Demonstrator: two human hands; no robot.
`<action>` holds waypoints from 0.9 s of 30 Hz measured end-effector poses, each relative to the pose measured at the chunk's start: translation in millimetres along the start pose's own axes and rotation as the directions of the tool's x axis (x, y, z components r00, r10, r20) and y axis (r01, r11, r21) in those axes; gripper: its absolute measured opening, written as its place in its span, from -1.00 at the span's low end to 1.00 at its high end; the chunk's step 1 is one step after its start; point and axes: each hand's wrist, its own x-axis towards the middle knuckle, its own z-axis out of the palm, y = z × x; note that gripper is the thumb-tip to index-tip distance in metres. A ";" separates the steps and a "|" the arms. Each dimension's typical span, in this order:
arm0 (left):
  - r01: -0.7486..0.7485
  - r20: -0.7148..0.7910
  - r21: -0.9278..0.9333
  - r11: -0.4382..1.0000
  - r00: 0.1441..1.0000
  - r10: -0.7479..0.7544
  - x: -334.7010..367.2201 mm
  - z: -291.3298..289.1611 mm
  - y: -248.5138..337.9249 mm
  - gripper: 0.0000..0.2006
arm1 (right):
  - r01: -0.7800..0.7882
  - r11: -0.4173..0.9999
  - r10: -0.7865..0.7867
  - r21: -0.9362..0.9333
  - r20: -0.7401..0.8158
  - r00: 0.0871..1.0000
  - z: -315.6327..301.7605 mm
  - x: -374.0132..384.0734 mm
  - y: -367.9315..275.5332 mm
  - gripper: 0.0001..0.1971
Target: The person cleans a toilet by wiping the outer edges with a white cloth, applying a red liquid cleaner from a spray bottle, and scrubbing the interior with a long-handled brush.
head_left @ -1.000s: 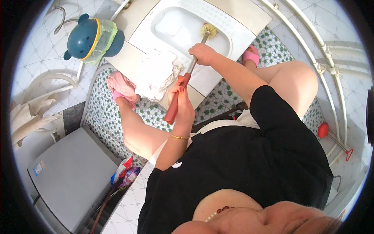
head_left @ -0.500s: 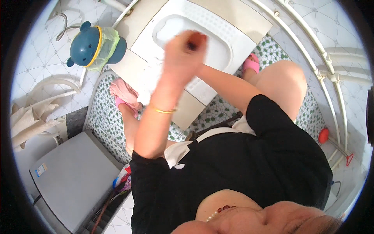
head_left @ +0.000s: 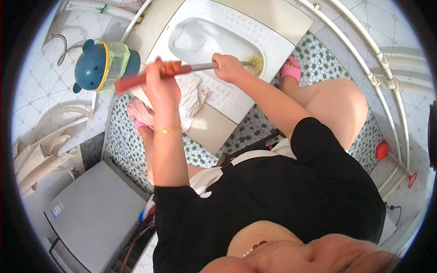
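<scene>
Both hands hold a toilet brush [head_left: 200, 67] with a red grip, a metal shaft and a yellowish head. My left hand [head_left: 160, 84] is wrapped round the red grip, slightly blurred. Farther along the shaft, my right hand [head_left: 229, 69] is closed round the metal part. The brush head [head_left: 256, 64] rests in the right end of the basin of a white squat toilet [head_left: 232, 101]. Whitish foam or water [head_left: 191, 38] shows at the basin's other end. Beside my left wrist, a crumpled white cloth [head_left: 193, 98] lies on the toilet's tiled step.
A dark teal bin [head_left: 89, 68] with a green liner stands at left. A pink cloth [head_left: 139, 110] lies by my left foot. Pink slippers [head_left: 290, 68] stand on the pebble-patterned floor [head_left: 120, 141]. White pipes [head_left: 359, 50] run along the right wall; a grey cabinet [head_left: 98, 214] is at lower left.
My hands were close together over the basin, one blurred behind the other. Now they are apart, the left moved leftward, and the brush lies sideways in full sight.
</scene>
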 end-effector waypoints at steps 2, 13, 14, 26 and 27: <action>-0.071 -0.071 -0.078 0.994 0.995 0.066 -21.9 -22.9 -18.2 -0.76 | 0.130 0.970 -0.100 -0.208 0.147 0.984 -8.1 9.0 3.4 -0.87; -0.218 -0.159 0.056 0.974 0.962 0.224 -98.7 -34.8 -105.4 -0.90 | 0.630 0.708 -0.500 -0.318 0.405 0.766 33.5 97.3 31.3 -0.89; -0.250 -0.121 0.045 0.967 0.960 0.254 -89.1 -35.4 -98.3 -0.90 | 0.627 0.726 -0.529 -0.283 0.354 0.772 36.0 103.1 31.3 -0.88; -0.038 -0.309 -0.254 0.967 0.950 -0.044 -80.8 -101.5 -51.1 -0.79 | 0.318 0.868 -0.171 -0.381 0.370 0.913 38.0 -1.8 11.1 -0.89; -0.024 -0.353 -0.239 0.971 0.934 -0.064 -82.0 -95.5 -53.4 -0.79 | 0.395 0.834 -0.245 -0.385 0.382 0.891 34.1 13.1 11.8 -0.88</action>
